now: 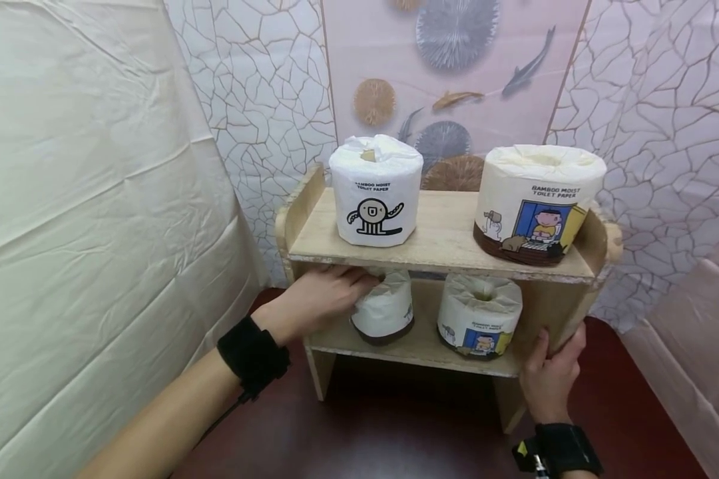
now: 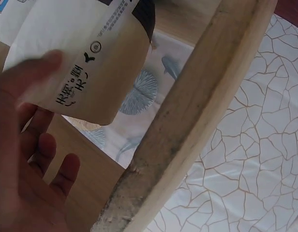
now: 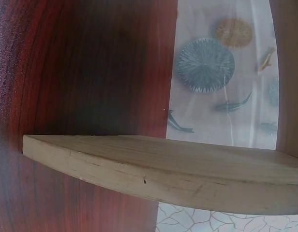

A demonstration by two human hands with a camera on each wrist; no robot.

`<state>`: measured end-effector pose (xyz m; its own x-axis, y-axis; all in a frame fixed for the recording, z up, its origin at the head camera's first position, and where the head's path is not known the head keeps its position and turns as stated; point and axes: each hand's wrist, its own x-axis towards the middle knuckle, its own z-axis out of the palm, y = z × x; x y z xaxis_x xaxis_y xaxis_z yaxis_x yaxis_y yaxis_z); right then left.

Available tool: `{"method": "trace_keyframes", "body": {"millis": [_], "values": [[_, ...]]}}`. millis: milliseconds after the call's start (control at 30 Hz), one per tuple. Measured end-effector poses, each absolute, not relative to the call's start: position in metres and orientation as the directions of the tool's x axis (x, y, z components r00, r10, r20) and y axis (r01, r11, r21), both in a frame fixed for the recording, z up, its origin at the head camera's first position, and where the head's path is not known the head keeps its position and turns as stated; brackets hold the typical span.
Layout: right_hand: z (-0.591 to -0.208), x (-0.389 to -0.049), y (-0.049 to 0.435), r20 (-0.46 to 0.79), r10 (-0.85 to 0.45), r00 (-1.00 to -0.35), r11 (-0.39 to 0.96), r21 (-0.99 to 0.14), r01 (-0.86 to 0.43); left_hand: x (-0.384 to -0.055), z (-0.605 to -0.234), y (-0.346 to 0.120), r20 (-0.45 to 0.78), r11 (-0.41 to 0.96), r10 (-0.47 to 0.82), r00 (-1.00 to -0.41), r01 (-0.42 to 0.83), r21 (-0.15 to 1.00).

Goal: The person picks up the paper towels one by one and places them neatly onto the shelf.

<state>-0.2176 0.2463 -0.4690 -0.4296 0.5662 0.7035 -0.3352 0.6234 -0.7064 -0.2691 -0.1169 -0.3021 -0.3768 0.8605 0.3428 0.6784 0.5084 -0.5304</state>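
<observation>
On the lower shelf at left, a wrapped toilet paper roll (image 1: 385, 307) leans slightly, and my left hand (image 1: 329, 296) grips its upper left part. The left wrist view shows the thumb of that hand (image 2: 30, 159) against the printed wrapper of the roll (image 2: 86, 63); the other fingers are bent below its end. My right hand (image 1: 551, 376) holds the right side panel of the wooden shelf (image 1: 437, 206), thumb on the inner face and fingers around the outside. That hand is out of sight in the right wrist view, where the panel (image 3: 149, 174) shows.
Another wrapped roll (image 1: 480, 316) stands on the lower shelf at right. The top board carries a white roll with a black figure (image 1: 374, 193) and a roll with a colourful picture (image 1: 536, 206). The shelf stands on a dark red table (image 1: 383, 439), with patterned cloth (image 1: 263, 80) behind.
</observation>
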Motion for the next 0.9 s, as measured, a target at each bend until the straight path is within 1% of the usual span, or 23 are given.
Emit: {"method": "trace_keyframes", "body": {"millis": [67, 167, 233, 433, 600, 800, 900], "values": [[-0.469, -0.215, 0.248, 0.7, 0.575, -0.423, 0.622, -0.71, -0.329, -0.267, -0.302, -0.113, 0.336, 0.524, 0.851, -0.404, 0.7, -0.485], [-0.468, -0.213, 0.253, 0.707, 0.587, -0.395, 0.633, -0.705, -0.321, -0.266, -0.302, -0.107, 0.33, 0.528, 0.847, -0.416, 0.73, -0.435], [-0.468, -0.213, 0.256, 0.711, 0.586, -0.388, 0.639, -0.7, -0.319, -0.266, -0.302, -0.104, 0.328, 0.53, 0.846, -0.42, 0.73, -0.432], [-0.469, -0.218, 0.255, 0.682, 0.591, -0.432, 0.609, -0.728, -0.315, -0.267, -0.302, -0.105, 0.345, 0.577, 0.815, -0.465, 0.693, -0.431], [-0.473, -0.219, 0.249, 0.699, 0.586, -0.41, 0.625, -0.712, -0.321, -0.268, -0.304, -0.106, 0.348, 0.598, 0.8, -0.488, 0.687, -0.412], [-0.473, -0.221, 0.248, 0.707, 0.564, -0.428, 0.63, -0.703, -0.33, -0.267, -0.306, -0.106, 0.348, 0.619, 0.785, -0.513, 0.673, -0.405], [-0.473, -0.221, 0.247, 0.711, 0.556, -0.431, 0.633, -0.698, -0.334, -0.267, -0.309, -0.106, 0.367, 0.628, 0.778, -0.511, 0.661, -0.412]]}}
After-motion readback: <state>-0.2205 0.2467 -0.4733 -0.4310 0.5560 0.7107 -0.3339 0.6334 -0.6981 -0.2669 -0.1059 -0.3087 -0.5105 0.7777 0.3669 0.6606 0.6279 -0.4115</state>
